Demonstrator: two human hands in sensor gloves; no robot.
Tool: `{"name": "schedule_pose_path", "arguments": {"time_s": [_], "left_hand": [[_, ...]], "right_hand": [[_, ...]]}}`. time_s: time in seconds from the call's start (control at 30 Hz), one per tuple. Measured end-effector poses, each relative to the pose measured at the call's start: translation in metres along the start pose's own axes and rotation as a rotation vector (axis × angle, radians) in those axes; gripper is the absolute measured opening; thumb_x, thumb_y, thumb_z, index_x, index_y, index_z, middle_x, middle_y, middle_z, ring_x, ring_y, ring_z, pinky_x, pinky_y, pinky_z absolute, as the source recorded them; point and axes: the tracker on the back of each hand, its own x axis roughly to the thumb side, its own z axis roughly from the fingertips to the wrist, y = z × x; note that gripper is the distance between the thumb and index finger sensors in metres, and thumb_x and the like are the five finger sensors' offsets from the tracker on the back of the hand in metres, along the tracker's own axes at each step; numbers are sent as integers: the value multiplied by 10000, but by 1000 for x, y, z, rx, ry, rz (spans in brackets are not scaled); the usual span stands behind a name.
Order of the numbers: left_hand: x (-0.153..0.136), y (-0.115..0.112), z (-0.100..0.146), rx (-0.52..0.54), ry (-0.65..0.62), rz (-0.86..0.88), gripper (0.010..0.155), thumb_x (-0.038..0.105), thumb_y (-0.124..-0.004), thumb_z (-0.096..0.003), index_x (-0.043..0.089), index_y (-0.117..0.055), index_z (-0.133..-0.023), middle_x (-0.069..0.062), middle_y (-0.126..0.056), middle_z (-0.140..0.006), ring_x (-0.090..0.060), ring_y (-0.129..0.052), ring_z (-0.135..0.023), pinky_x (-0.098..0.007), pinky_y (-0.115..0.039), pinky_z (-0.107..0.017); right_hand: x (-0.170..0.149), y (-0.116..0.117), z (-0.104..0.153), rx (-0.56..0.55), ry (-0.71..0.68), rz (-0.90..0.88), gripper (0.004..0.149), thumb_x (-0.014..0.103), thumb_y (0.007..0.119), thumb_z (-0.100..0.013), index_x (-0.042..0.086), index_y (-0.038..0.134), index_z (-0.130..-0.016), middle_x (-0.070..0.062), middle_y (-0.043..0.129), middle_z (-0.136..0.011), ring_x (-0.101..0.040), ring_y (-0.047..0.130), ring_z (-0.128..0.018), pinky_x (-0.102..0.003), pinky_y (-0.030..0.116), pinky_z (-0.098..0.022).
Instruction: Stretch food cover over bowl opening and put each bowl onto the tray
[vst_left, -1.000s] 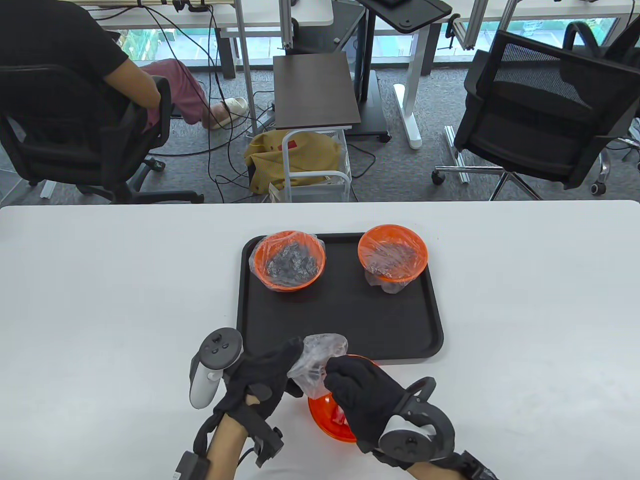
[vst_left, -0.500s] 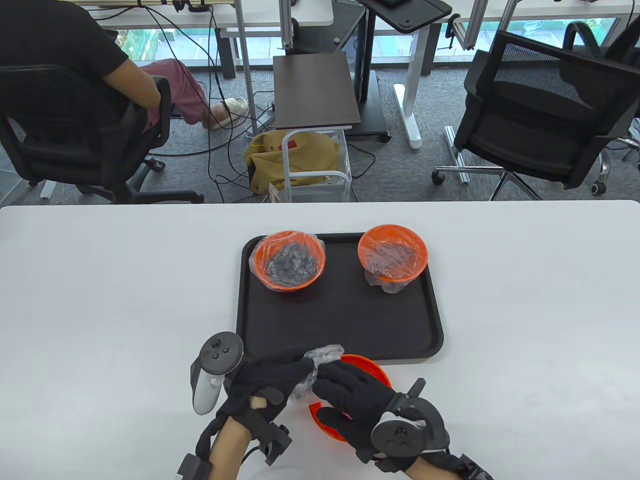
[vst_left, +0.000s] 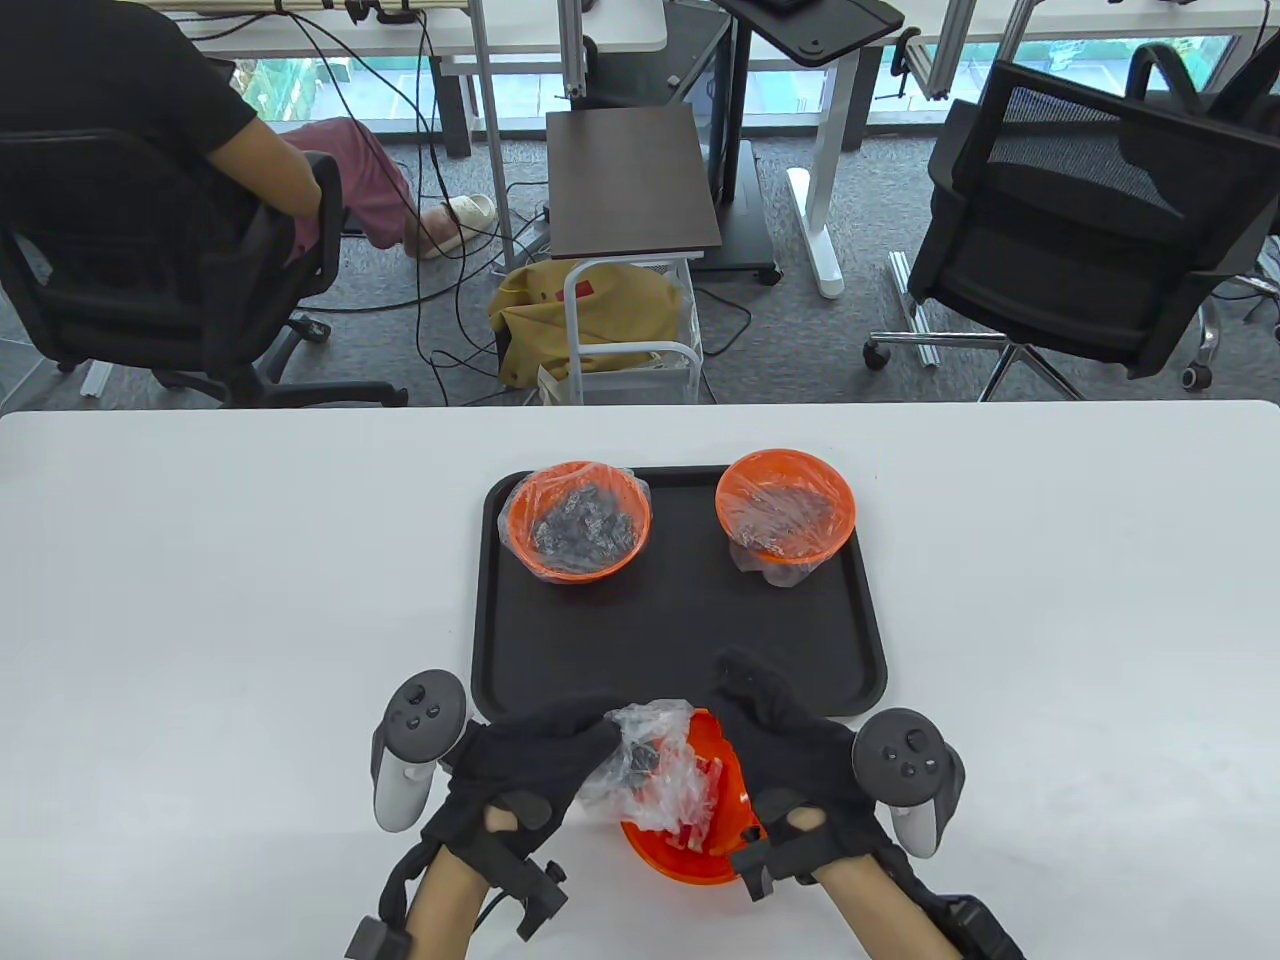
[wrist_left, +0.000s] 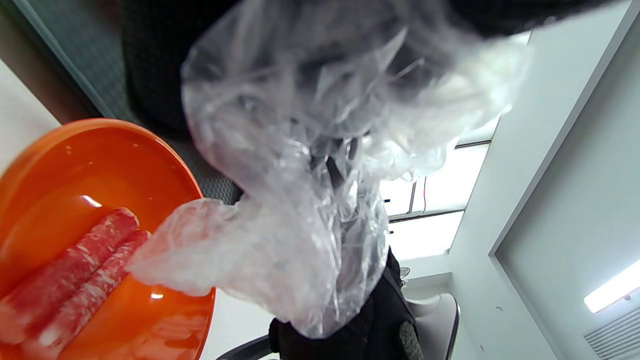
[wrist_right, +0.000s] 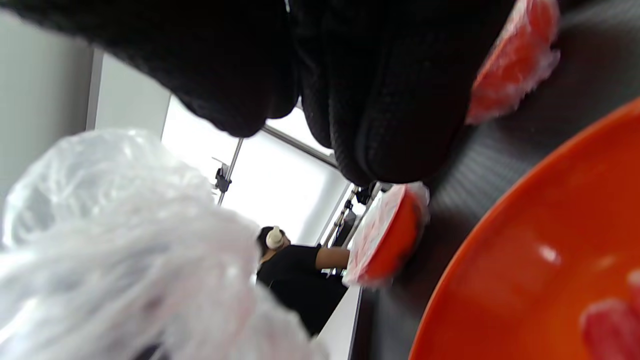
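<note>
An open orange bowl (vst_left: 690, 850) with red-and-white meat rolls (wrist_left: 75, 255) stands tilted on the white table just in front of the black tray (vst_left: 680, 620). My left hand (vst_left: 600, 740) pinches a crumpled clear food cover (vst_left: 655, 775) over the bowl's left side. My right hand (vst_left: 765, 715) grips the bowl's raised right rim, fingers pointing toward the tray. In the left wrist view the cover (wrist_left: 310, 200) hangs beside the bowl (wrist_left: 75, 165). The right wrist view shows my fingers (wrist_right: 390, 100), the bowl (wrist_right: 525, 260) and the cover (wrist_right: 125, 250).
Two covered orange bowls stand at the tray's back, one left (vst_left: 578, 520) and one right (vst_left: 787, 508). A seated person (vst_left: 150, 130), office chairs and a small cart (vst_left: 630, 330) are beyond the table's far edge.
My right hand let go of the cover and swung from above the bowl to its right side. The bowl tipped up on that side. The left hand kept the cover.
</note>
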Motion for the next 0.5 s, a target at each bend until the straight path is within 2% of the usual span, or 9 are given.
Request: {"name": "schedule_pose_path", "arguments": {"time_s": [0.1, 0.27, 0.33, 0.4, 0.43, 0.5], "left_hand": [[2, -5, -1, -8, -19, 4, 446, 467, -839, -510, 281, -889, -913, 8, -1105, -790, -225, -1170, -645, -434, -955, -487], [2, -11, -2, -29, -42, 32, 446, 470, -836, -511, 292, -885, -917, 33, -1113, -782, -222, -1168, -647, -431, -955, -491], [2, -14, -2, -26, -53, 67, 445, 468, -838, -511, 294, -885, -918, 31, -1111, -798, -223, -1165, -667, -436, -952, -499], [4, -16, -2, -10, -58, 71, 447, 463, -840, -516, 293, -877, -927, 24, -1089, -839, -233, -1155, -700, -445, -947, -509], [5, -15, -1, 19, -60, 47, 445, 463, -844, -513, 293, -881, -922, 29, -1107, -819, -232, -1162, -684, -444, -950, -505], [7, -15, 1, 25, -66, 40, 445, 461, -844, -516, 289, -878, -926, 8, -1088, -844, -243, -1166, -678, -447, -952, -499]], "right_hand": [[-4, 14, -1, 173, 13, -148, 772, 414, 929, -459, 105, 610, -1091, -233, 755, -1035, -454, 951, -812, -420, 928, -490], [-3, 32, 3, 336, 16, -216, 998, 541, 916, -454, 10, 400, -1122, -285, 598, -1085, -512, 808, -912, -468, 867, -539], [-1, 36, 4, 371, 9, -216, 984, 539, 906, -460, -4, 410, -1113, -279, 623, -1075, -494, 840, -902, -459, 880, -531], [1, 39, 6, 384, 3, -221, 873, 487, 893, -476, -19, 521, -1082, -258, 744, -1020, -449, 946, -835, -430, 925, -480], [3, 39, 7, 369, 1, -226, 787, 435, 879, -487, -27, 591, -1056, -251, 816, -973, -423, 1015, -771, -413, 952, -435], [7, 35, 9, 318, 14, -191, 708, 380, 866, -493, -36, 655, -1024, -247, 877, -923, -393, 1082, -688, -390, 980, -373]]}}
